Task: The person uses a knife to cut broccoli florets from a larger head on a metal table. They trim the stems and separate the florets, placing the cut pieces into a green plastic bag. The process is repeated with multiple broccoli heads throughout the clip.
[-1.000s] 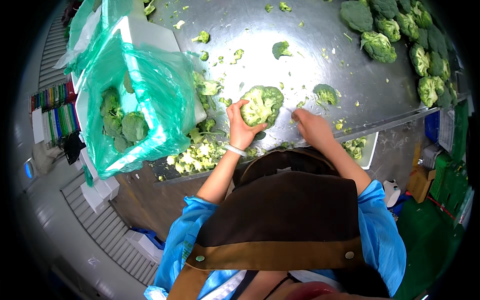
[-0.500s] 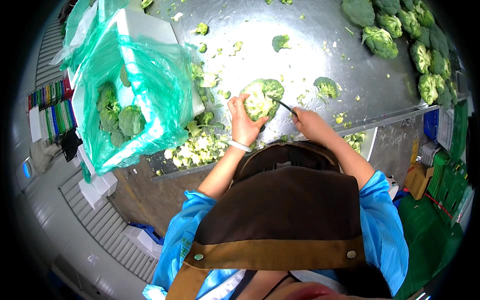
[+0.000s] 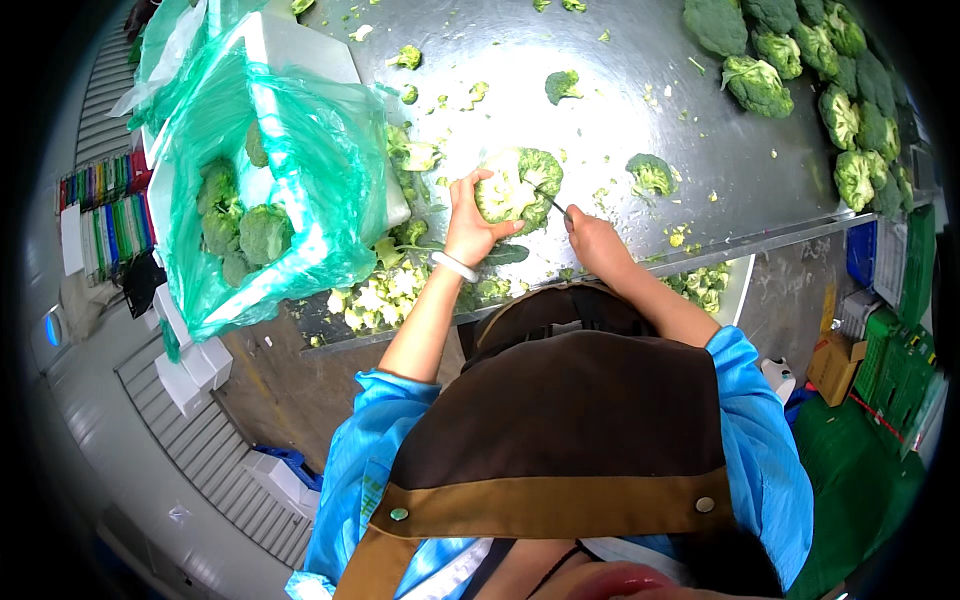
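Observation:
My left hand (image 3: 470,224), with a white band at the wrist, grips a cut broccoli head (image 3: 518,172), pale stem side showing, over the steel table (image 3: 690,145). My right hand (image 3: 596,240) is closed on a thin dark knife (image 3: 557,203), whose tip is at the broccoli; how far it goes in I cannot tell. Pale trimmed pieces (image 3: 385,295) lie along the near edge, with loose florets (image 3: 650,175) scattered around.
A white box (image 3: 300,45) lined with a green plastic bag (image 3: 335,170) holds broccoli at the left. Several heads (image 3: 758,90) are piled at the right. Below the table edge is a white container (image 3: 738,300) with pieces. Crates (image 3: 878,360) stand at right.
The knife has come into clear view and now reaches to the middle right of the broccoli. My left hand and the head moved slightly up and left; my right hand shifted left.

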{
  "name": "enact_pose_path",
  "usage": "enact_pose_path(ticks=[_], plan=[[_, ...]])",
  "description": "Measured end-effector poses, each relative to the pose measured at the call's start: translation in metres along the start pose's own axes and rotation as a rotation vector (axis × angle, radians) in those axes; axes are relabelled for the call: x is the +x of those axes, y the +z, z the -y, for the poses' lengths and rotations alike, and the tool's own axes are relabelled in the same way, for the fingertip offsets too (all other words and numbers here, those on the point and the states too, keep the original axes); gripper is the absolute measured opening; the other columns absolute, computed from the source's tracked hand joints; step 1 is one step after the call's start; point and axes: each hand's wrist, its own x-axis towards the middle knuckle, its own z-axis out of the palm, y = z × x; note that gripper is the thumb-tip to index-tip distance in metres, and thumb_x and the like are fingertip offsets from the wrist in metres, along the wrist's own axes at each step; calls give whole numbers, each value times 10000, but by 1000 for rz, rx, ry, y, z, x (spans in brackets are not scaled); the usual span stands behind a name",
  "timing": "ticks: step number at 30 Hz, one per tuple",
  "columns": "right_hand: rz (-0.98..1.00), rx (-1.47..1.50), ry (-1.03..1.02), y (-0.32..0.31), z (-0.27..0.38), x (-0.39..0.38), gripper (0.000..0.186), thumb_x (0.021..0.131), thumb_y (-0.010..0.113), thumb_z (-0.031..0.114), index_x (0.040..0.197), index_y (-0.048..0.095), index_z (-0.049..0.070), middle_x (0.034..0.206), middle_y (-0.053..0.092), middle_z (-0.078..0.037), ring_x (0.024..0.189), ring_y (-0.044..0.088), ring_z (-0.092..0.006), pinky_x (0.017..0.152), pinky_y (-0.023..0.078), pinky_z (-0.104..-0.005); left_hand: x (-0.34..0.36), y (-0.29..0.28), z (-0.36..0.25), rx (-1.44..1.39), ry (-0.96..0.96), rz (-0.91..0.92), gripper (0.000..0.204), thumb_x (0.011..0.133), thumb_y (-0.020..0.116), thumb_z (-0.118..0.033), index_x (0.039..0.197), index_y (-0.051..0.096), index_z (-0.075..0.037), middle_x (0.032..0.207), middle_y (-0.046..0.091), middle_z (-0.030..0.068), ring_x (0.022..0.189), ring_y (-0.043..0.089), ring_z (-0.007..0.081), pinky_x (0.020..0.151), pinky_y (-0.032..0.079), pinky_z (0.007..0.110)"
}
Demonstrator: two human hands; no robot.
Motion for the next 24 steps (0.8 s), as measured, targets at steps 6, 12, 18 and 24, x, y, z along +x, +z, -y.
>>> enact_pose_path(ticks=[6, 12, 18, 24], plan=[[45, -580, 188, -61, 32, -9, 127, 852, 539, 33, 974, 513, 10, 782, 647, -210, 750, 676, -390, 728, 549, -455, -20, 22, -18, 50, -50, -174, 867, 566, 925, -72, 1287, 444, -109, 1219, 383, 149, 1190, 443, 330, 1061, 396, 396], [-203, 399, 204, -67, -3, 1, 220, 941, 612, 161, 1133, 615, 53, 1002, 703, -81, 696, 661, -233, 657, 518, -352, -15, 16, -15, -435, -183, -103, 919, 568, 883, 21, 1329, 381, -99, 1282, 353, 126, 1220, 427, 279, 1065, 397, 407], [26, 1157, 327, -64, 53, 18, 719, 781, 834, 155, 1388, 464, 47, 792, 624, -13, 471, 465, -52, 414, 361, -218, -18, 21, -32, -644, 150, -150, 970, 561, 872, 70, 1325, 314, -142, 1276, 336, 61, 1216, 430, 198, 958, 483, 332], [188, 913, 105, -100, 37, 47, 787, 707, 871, 120, 1402, 506, 59, 1026, 654, -46, 585, 509, -70, 526, 429, -248, -10, -38, -59, -529, 218, 7, 950, 638, 897, -67, 1399, 332, -136, 1443, 347, 74, 1277, 461, 248, 1021, 492, 406]])
